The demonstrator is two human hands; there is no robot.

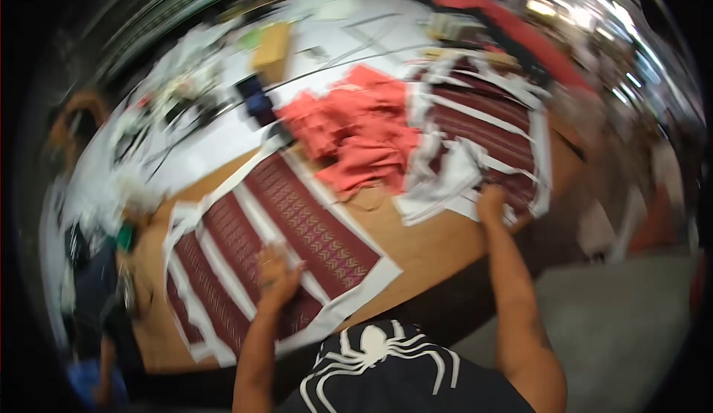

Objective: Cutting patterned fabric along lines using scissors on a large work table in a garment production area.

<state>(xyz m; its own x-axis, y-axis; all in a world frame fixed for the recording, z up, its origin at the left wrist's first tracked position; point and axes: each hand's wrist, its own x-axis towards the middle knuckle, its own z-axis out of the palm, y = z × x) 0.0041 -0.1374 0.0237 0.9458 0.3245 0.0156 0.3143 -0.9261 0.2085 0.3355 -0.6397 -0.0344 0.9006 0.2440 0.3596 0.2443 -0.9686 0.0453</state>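
Note:
A maroon fabric panel with white stripes and a white border (pixel 301 212) lies spread at the left of the brown table. My left hand (pixel 278 273) rests on it, open, with the fingers lying flat. Farther right is a stack of similar maroon-and-white fabric panels (pixel 483 119), loosely layered, with white cloth bunched at its near left side. My right hand (pixel 490 203) is at the near edge of this stack, its fingers closed on the fabric edge; motion blur softens the fingertips. Between the two lies a crumpled heap of coral-red cloth (pixel 356 127).
Behind the coral heap are a dark phone-like object (pixel 256 101) and a yellow box (pixel 272 49). White scraps (pixel 182 86) clutter the far left. A long red cloth (pixel 505 23) stretches along the far right. Another person's arm (pixel 106 368) shows at the lower left.

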